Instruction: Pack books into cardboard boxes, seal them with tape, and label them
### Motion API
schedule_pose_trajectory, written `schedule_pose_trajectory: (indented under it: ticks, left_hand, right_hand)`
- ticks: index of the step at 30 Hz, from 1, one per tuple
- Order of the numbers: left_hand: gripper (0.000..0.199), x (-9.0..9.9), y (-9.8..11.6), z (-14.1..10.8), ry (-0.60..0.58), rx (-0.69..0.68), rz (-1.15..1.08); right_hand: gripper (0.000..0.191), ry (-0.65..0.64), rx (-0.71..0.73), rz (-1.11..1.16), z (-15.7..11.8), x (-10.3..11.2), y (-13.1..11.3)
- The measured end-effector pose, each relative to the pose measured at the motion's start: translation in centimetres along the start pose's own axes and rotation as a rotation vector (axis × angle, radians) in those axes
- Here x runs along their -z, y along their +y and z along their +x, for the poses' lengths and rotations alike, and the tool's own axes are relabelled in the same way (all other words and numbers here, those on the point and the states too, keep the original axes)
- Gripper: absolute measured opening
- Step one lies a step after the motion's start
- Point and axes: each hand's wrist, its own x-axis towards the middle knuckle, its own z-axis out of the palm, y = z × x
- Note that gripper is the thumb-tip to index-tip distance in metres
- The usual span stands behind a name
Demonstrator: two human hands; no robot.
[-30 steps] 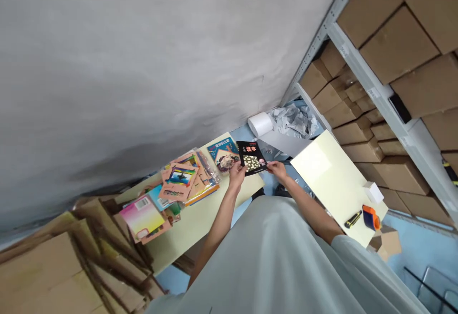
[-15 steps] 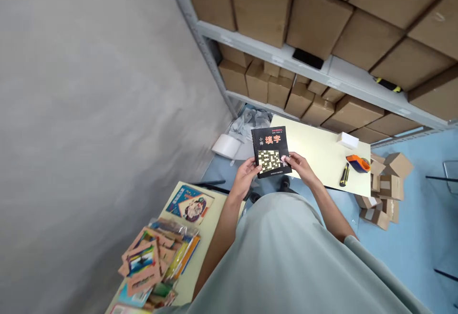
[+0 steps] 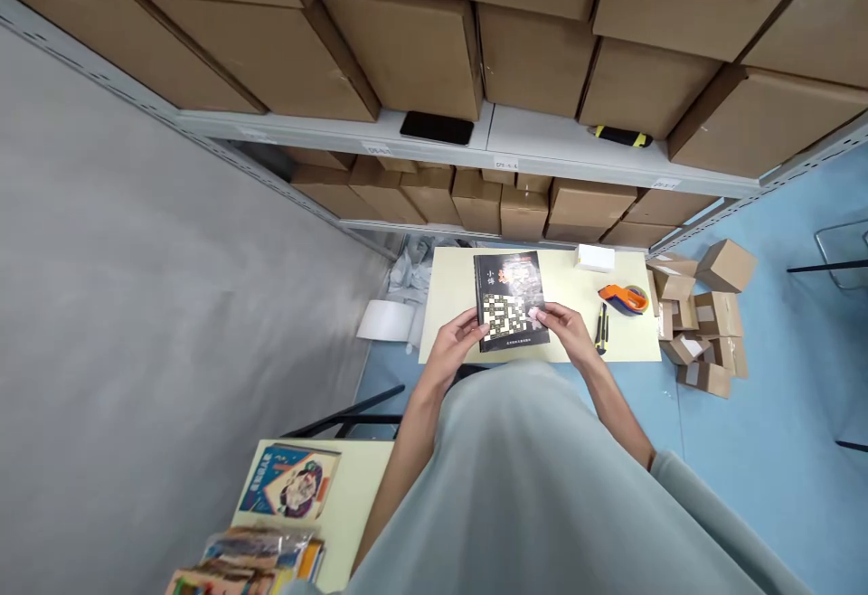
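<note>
A black-covered crossword book [image 3: 510,301] is held up in front of me, over the cream table [image 3: 440,283]. Its cover shows a black-and-white grid, and glare lies across the orange title. My left hand [image 3: 456,342] grips the lower left edge, thumb on the cover. At the lower right edge, my right hand [image 3: 567,328] pinches the book with the thumb on the front. The fingers behind the book are partly hidden.
On the table are a white box [image 3: 595,258], an orange tape dispenser [image 3: 622,299] and a utility knife [image 3: 601,328]. Cartons [image 3: 719,315] lie on the floor at right. Shelves of boxes [image 3: 407,52] stand ahead. More books [image 3: 291,482] lie on a table at lower left.
My view has turned toward the shelf and table. The book, still in both hands, now sits in front of the table, and the side table with books has shifted down and left in view.
</note>
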Motion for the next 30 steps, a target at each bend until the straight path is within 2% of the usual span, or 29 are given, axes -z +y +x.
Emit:
schedule_pose_trajectory:
  ticks: [3,7,12,22,30]
  left_hand:
    - [0.066,-1.8,1.1,0.8,-0.025,-0.003,0.023]
    - [0.061,-2.6,2.4,1.2,-0.038,-0.023,0.034]
    - [0.058,-2.4,3.2,1.1,-0.043,-0.041,0.024]
    - [0.054,-2.1,3.8,-0.3,-0.058,-0.056,0.018]
    - [0.05,-2.7,4.3,-1.2,-0.096,-0.086,0.021]
  right_hand:
    - [0.053,-0.014,-0.006,0.006,0.1,1.8,-1.1]
    - [0.046,-0.065,0.01,-0.005,0.1,2.7,-2.4]
    - [0.044,-0.101,0.038,-0.003,-0.2,2.3,-3.5]
    - [0.043,-0.093,0.112,-0.009,-1.9,1.4,-4.3]
    - [0.038,-0.096,0.147,-0.024,-3.1,1.8,-4.3]
